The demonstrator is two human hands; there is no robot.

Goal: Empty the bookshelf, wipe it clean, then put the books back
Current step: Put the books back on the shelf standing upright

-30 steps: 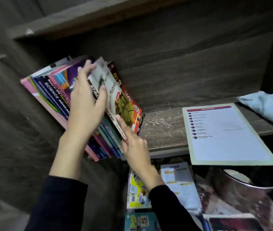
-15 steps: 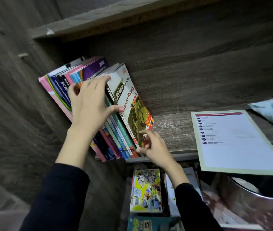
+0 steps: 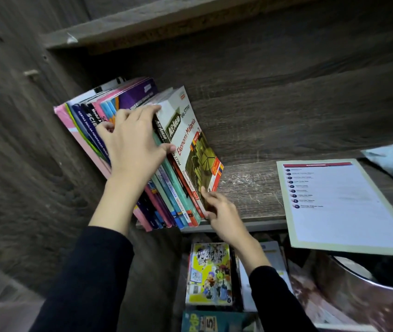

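Note:
A row of colourful books leans to the left against the side wall of the dark wooden shelf. The white Ekonomi Malaysia book is the rightmost of the row, its cover facing right. My left hand lies across the spines, fingertips over the top edge and thumb against the white book's spine. My right hand pinches the white book's lower front corner at the shelf's edge. A light blue cloth lies at the shelf's far right.
A printed sheet lies on the shelf and overhangs its front edge at the right. Below the shelf lie more books, one with a yellow cartoon cover, and a shiny metal pot. Bare shelf board shows between the row and the sheet.
The white book has swung from a slant into line with the row. My left hand slid from the books' top edges down onto the spines. My right hand stayed at the lower corner.

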